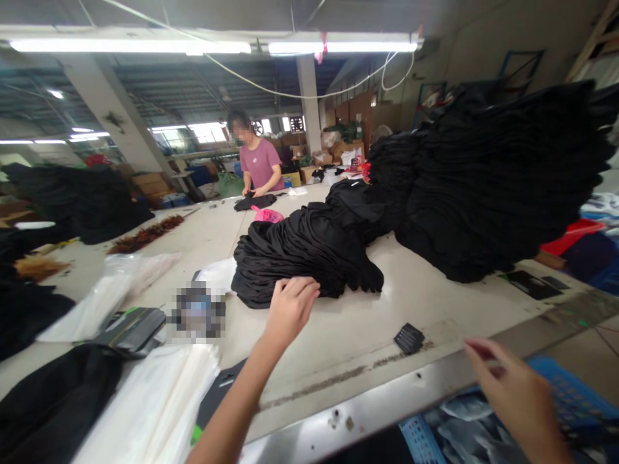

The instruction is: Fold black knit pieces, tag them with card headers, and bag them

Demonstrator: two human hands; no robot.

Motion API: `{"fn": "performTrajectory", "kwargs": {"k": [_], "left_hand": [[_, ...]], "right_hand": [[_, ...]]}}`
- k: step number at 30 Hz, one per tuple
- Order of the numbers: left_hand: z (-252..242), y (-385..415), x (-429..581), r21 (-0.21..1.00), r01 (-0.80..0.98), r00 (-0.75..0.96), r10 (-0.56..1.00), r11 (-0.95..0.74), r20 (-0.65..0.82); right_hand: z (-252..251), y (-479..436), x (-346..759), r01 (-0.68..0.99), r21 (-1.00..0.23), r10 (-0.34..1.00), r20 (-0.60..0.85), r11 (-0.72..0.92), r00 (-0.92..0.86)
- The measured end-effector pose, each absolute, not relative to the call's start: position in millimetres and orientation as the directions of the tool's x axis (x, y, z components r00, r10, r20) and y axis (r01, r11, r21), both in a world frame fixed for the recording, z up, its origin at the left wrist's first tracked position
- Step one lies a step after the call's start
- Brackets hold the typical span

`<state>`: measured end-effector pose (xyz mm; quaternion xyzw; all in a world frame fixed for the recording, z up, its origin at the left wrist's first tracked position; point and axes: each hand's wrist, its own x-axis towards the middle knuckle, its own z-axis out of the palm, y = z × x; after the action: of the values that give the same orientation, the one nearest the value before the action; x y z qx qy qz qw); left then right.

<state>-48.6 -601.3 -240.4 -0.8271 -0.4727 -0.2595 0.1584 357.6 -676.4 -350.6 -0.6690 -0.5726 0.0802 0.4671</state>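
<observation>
My left hand point(293, 304) is at the near edge of a heap of folded black garments point(300, 251). Its fingers are loosely bent, with nothing visible in them; whether they touch the cloth I cannot tell. Over the front edge of the table, my right hand point(512, 393) is slightly blurred. A gap shows between its thumb and fingers, and I see nothing held there. Between the two hands, a small stack of black tags point(409, 338) with fine print lies on the pale table point(338, 348).
A tall stack of black garments point(493, 180) stands at the right. White plastic bags point(149, 399) lie at the left. Below the table edge are blue baskets point(575, 393). Across the table a person in a purple shirt point(262, 166) handles black cloth beside a pink bag point(267, 214).
</observation>
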Motion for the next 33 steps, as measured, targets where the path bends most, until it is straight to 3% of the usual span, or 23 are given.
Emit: {"fn": "performTrajectory", "kwargs": {"k": [3, 10, 16, 21, 24, 29, 33], "left_hand": [[-217, -522, -46, -0.061, 0.873, 0.436, 0.717, -0.484, 0.545], [-171, -426, -56, -0.156, 0.843, 0.532, 0.749, -0.515, 0.395], [-144, -473, -76, -0.206, 0.738, 0.673, 0.684, -0.642, 0.281], [-154, -550, -91, -0.303, 0.744, 0.658, 0.576, -0.595, 0.485], [-172, -555, -76, -0.350, 0.744, 0.655, 0.521, -0.568, 0.548], [-197, -489, -37, -0.459, 0.626, 0.779, 0.518, -0.630, 0.353], [-191, -477, -45, -0.449, 0.595, 0.804, 0.481, -0.667, 0.351]], "right_hand": [[-351, -605, 304, 0.751, -0.612, 0.902, 0.428, 0.250, 0.048], [-369, -481, 247, 0.796, -0.545, 0.923, 0.382, 0.262, -0.042], [-365, -495, 292, 0.768, -0.542, 0.900, 0.425, 0.342, -0.101], [-370, -497, 292, 0.702, -0.537, 0.879, 0.369, 0.467, -0.302], [-386, -483, 281, 0.738, -0.541, 0.909, 0.328, 0.403, -0.256], [-403, -460, 291, 0.788, -0.534, 0.922, 0.374, 0.306, -0.105], [-398, -464, 299, 0.778, -0.506, 0.886, 0.443, 0.373, -0.136]]}}
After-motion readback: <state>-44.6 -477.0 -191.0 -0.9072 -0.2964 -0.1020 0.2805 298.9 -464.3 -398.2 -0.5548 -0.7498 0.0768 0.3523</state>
